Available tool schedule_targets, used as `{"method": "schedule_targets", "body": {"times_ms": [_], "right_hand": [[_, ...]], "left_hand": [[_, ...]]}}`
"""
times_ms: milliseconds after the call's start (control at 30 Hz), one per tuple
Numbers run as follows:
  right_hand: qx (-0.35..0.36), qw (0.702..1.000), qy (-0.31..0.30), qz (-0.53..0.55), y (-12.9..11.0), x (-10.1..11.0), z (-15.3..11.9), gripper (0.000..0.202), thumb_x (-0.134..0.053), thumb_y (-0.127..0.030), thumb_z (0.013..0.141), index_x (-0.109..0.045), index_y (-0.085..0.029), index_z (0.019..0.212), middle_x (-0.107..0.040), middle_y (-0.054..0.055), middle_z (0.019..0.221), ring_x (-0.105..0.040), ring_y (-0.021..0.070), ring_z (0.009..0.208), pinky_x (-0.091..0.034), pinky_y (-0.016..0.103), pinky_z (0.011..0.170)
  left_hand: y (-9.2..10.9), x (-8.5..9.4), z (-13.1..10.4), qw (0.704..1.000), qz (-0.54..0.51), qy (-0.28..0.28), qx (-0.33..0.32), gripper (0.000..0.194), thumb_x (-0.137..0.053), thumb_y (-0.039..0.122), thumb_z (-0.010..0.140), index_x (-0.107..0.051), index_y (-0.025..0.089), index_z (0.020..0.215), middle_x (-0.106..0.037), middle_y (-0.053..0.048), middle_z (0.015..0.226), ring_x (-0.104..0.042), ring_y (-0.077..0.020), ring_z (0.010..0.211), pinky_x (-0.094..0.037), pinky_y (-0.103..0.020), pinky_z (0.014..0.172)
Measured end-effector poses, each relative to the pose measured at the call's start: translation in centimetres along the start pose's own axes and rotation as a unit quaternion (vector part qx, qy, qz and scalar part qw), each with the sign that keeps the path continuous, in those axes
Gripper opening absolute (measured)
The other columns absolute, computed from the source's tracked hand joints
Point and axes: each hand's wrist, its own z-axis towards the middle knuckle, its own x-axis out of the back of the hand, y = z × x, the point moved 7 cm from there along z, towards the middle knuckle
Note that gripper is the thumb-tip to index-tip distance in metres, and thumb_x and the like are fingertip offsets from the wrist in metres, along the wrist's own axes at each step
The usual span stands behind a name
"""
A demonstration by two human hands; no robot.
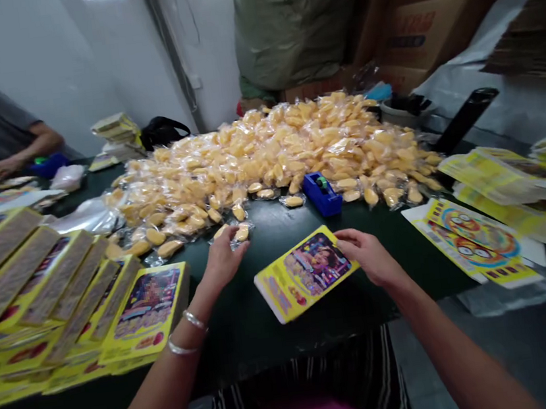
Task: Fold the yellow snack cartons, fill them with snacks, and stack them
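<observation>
On the desk, left: yellow boxes stacked, seemingly to save space. Left hand: fingers parted over wrapped pieces; contact unclear. Centre: yellow box, slanted, right end pinched by right hand, presumably to steady it. Far right: flat cartons, placed, I judge, within reach.

Yellow box, slanted, printed side up, plastic-wrapped yellow pieces heaped beyond

Dim, cool light overall, with a white streak of glare high on the wall and glints across the clear wrappers; boxes at left and cards at right blur and stretch edgeward, lower corners dark
</observation>
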Motion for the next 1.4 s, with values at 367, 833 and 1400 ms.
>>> {"method": "schedule_targets", "body": {"times_ms": [367, 833, 1400], "right_hand": [[0.125, 0.921, -0.062, -0.362, -0.5, 2.0, -0.3, 0.086, -0.082, -0.044, 0.063, -0.048, -0.022, 0.139, -0.036, 0.018, 0.152, -0.032, 0.0390, 0.142, -0.032, 0.058, 0.113], [0.123, 0.862, -0.293, -0.394, -3.9, 0.9, -1.1, 0.043, -0.062, -0.040, 0.082, -0.068, -0.015, 0.117, -0.072, 0.010, 0.107, -0.067, 0.0257, 0.095, -0.051, 0.035, 0.080], [0.140, 0.771, -0.153, -0.603, 1.4, 0.8, -3.2, 0.108, -0.086, -0.052, 0.058, -0.038, -0.022, 0.149, -0.036, 0.023, 0.152, -0.035, 0.0464, 0.137, -0.038, 0.065, 0.098]], "left_hand": [[-5.6, -1.4, 3.6, 0.974, 0.210, 0.009, 0.083, 0.039, -0.055, 0.015, 0.085, -0.061, 0.015, 0.123, -0.068, -0.021, 0.119, -0.056, -0.0405, 0.119, -0.040, -0.056, 0.100], [-2.6, -3.6, 1.1, 0.990, 0.134, 0.010, -0.037, 0.029, -0.059, 0.019, 0.081, -0.071, 0.017, 0.107, -0.069, -0.014, 0.120, -0.058, -0.0337, 0.116, -0.042, -0.051, 0.103], [6.5, -9.6, -5.6, 0.942, 0.096, -0.187, -0.261, 0.019, -0.056, 0.011, 0.085, -0.071, 0.021, 0.078, -0.073, -0.010, 0.103, -0.057, -0.0301, 0.104, -0.042, -0.054, 0.097]]}}
